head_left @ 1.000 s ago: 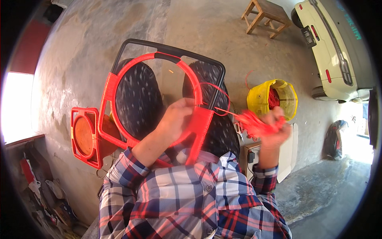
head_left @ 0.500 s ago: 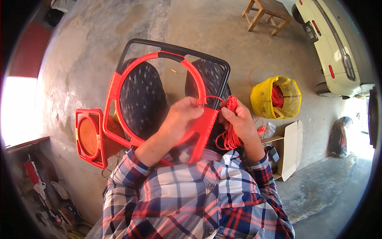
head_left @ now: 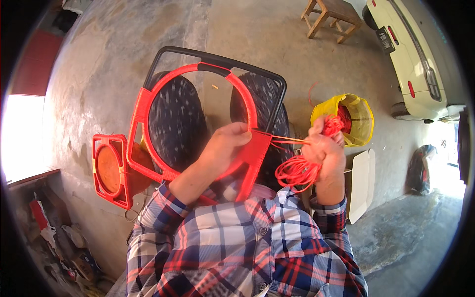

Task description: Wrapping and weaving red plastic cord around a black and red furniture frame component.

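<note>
A black metal frame (head_left: pixel 217 58) with a round ring inside rests across my lap, much of it wound in red cord. My left hand (head_left: pixel 221 149) grips it where the ring meets a tightly wrapped red panel (head_left: pixel 257 146), thumb on top. To the right, my right hand (head_left: pixel 325 154) is closed around a hank of red cord (head_left: pixel 298 172), whose loops hang below the fist and bunch above it. Strands run taut from the panel's right edge to this hand. The upper bar and right side of the frame show bare black.
A yellow bucket (head_left: pixel 321 113) with red cord inside stands at the right, beside an open cardboard box (head_left: pixel 362 185). Left of my lap is a smaller red-wrapped frame (head_left: pixel 127 173) with an orange round piece. A wooden stool (head_left: pixel 336 11) and a parked car (head_left: pixel 410 59) lie beyond.
My right hand has moved right, away from the panel's edge, and drawn the cord taut. My left hand and the frame have hardly shifted.
</note>
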